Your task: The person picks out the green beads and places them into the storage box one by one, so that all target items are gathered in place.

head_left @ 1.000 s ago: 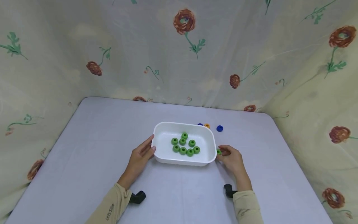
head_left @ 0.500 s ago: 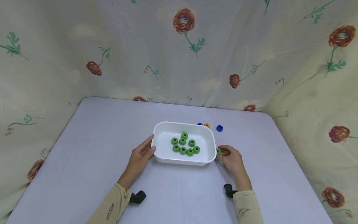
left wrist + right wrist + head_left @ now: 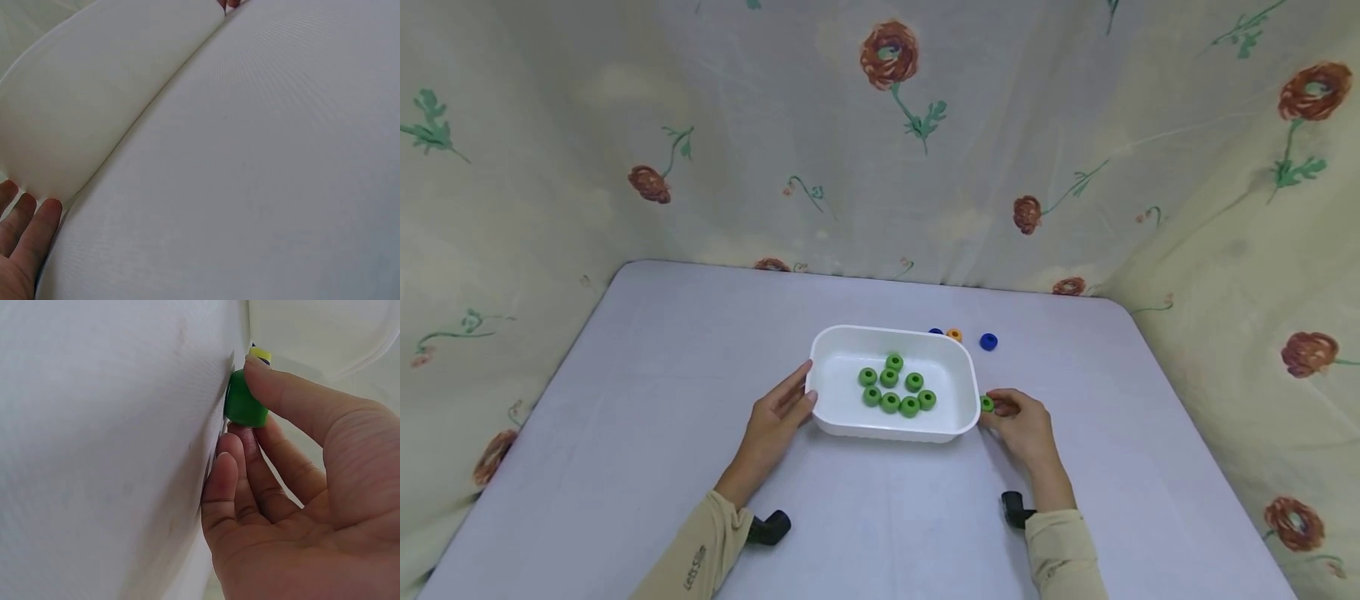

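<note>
A white tray (image 3: 842,425) stands mid-table with several green beads (image 3: 890,403) lying inside it. My left hand (image 3: 777,425) is at its left end, fingertips and thumb against the outer wall. In the left wrist view those fingers (image 3: 39,234) look nearly straight where they touch the tray's side (image 3: 94,94). Just outside the tray's right end, my right hand (image 3: 1018,425) pinches one more green bead (image 3: 245,400) between thumb and fingers, low by the tabletop.
Behind the tray's back right corner lie a blue bead (image 3: 936,332) partly hidden by the rim, an orange bead (image 3: 954,335) and another blue bead (image 3: 988,342). Floral cloth (image 3: 820,125) hangs behind the table (image 3: 700,333) and at its sides.
Almost nothing differs. Both hands and the tray keep their places; the head view has shifted very slightly.
</note>
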`<control>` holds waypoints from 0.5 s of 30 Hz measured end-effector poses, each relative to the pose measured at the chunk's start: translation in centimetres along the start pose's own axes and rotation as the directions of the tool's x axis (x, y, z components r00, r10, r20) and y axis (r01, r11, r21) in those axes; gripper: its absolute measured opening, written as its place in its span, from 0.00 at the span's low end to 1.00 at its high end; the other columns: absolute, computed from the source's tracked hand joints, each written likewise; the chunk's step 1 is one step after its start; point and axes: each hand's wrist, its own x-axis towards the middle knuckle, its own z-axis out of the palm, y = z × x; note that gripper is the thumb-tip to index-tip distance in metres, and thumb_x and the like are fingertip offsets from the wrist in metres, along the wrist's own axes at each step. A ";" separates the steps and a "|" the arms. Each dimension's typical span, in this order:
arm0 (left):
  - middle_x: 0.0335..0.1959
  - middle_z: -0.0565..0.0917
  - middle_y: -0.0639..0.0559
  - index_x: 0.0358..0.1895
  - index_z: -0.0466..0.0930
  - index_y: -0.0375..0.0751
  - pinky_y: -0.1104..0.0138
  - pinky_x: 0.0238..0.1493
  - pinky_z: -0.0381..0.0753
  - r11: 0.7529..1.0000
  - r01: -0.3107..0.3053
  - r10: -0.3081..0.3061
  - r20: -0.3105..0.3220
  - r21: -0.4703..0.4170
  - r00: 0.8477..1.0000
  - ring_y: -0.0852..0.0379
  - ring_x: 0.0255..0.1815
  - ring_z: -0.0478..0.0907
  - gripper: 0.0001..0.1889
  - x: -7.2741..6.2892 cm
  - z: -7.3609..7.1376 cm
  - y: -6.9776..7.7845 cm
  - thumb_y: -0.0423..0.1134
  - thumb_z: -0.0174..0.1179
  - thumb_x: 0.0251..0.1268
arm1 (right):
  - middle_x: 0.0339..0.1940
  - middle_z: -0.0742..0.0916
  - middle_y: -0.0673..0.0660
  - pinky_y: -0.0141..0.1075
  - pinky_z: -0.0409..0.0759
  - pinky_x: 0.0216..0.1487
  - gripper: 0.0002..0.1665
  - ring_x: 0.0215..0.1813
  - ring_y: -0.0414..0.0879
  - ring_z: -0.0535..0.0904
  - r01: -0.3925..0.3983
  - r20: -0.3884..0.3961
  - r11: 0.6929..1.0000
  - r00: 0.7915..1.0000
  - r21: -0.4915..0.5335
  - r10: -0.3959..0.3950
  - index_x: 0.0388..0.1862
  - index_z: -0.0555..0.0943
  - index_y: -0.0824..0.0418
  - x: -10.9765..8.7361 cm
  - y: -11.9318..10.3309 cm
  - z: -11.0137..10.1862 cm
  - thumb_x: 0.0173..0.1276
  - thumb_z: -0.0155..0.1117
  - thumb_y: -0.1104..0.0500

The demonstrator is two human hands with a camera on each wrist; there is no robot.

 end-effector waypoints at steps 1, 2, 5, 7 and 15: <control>0.78 0.67 0.52 0.75 0.66 0.59 0.73 0.61 0.84 1.000 0.000 0.000 -0.003 0.002 1.000 0.51 0.76 0.69 0.28 0.0 0.0 0.0 0.42 0.59 0.75 | 0.50 0.88 0.63 0.28 0.77 0.43 0.26 0.50 0.52 0.82 0.002 -0.003 1.000 1.000 0.002 -0.002 0.57 0.82 0.62 0.0 0.0 0.0 0.61 0.76 0.57; 0.78 0.67 0.53 0.75 0.66 0.59 0.73 0.61 0.84 1.000 0.001 -0.001 -0.006 0.002 1.000 0.51 0.76 0.69 0.28 0.0 0.0 0.0 0.42 0.59 0.75 | 0.50 0.88 0.63 0.28 0.76 0.42 0.26 0.49 0.51 0.82 0.004 -0.006 1.000 1.000 0.003 -0.004 0.57 0.83 0.62 0.0 -0.1 0.0 0.61 0.76 0.57; 0.78 0.67 0.52 0.75 0.66 0.59 0.72 0.61 0.84 1.000 -0.002 0.002 -0.006 0.009 1.000 0.51 0.76 0.69 0.28 0.0 0.1 0.0 0.42 0.58 0.75 | 0.49 0.88 0.62 0.27 0.76 0.41 0.25 0.48 0.50 0.81 -0.001 -0.008 1.000 1.000 0.013 0.002 0.57 0.83 0.62 0.0 -0.2 0.0 0.62 0.75 0.56; 0.78 0.67 0.52 0.75 0.66 0.59 0.72 0.61 0.84 1.000 -0.001 0.001 -0.006 0.013 1.000 0.50 0.76 0.69 0.28 0.0 0.1 -0.1 0.42 0.58 0.75 | 0.49 0.88 0.62 0.26 0.76 0.40 0.24 0.48 0.50 0.81 -0.007 -0.013 1.000 1.000 0.022 0.007 0.57 0.82 0.62 0.0 -0.3 -0.1 0.62 0.75 0.56; 0.79 0.65 0.53 0.75 0.65 0.60 0.71 0.63 0.82 1.000 -0.008 0.008 0.007 0.020 1.000 0.50 0.77 0.67 0.28 0.0 0.0 0.0 0.44 0.58 0.75 | 0.53 0.87 0.63 0.28 0.76 0.41 0.25 0.52 0.53 0.81 0.030 -0.100 0.999 0.995 0.017 -0.029 0.58 0.81 0.61 -0.3 -1.6 -1.2 0.65 0.72 0.53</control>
